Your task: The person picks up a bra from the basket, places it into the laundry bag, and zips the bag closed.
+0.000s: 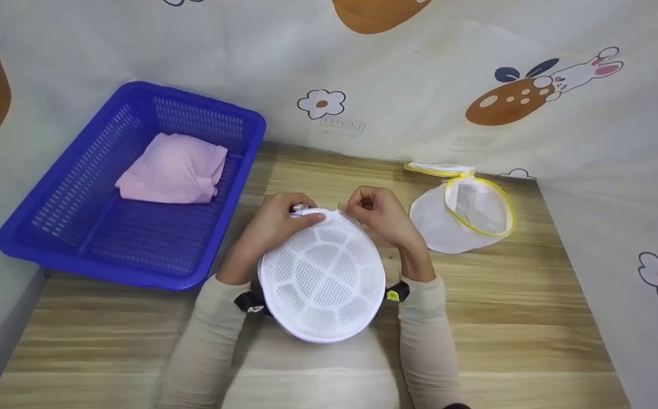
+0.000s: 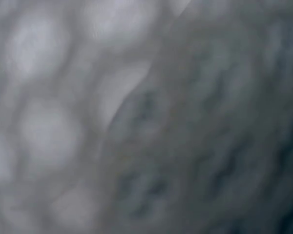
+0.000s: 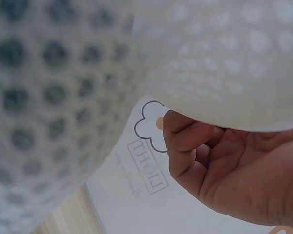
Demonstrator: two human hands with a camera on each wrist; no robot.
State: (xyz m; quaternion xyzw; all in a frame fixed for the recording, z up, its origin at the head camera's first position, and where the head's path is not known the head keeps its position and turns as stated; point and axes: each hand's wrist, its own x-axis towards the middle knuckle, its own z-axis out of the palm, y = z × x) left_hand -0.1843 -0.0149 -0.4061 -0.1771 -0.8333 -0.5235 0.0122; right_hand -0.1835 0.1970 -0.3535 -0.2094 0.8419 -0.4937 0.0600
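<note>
A round white mesh laundry bag (image 1: 326, 284) stands tilted up in front of the body in the head view, its circular panel patterned with white bands. My left hand (image 1: 279, 220) pinches its top rim from the left, with the thumb over the edge and a small shiny bit near the fingertips. On the other side of the rim, my right hand (image 1: 384, 216) has its fingers curled and pinches the edge. The right wrist view shows those curled fingers (image 3: 185, 146) right at the bag's edge. Blurred mesh (image 2: 44, 126) fills the left wrist view, hiding the left hand there.
To the left stands a blue plastic basket (image 1: 119, 278) with a folded pink cloth (image 1: 173, 167) inside. A second white mesh bag (image 1: 440, 227) with yellow trim lies unzipped at the back right. A printed white sheet (image 1: 408, 85) hangs behind the wooden table (image 1: 511, 324).
</note>
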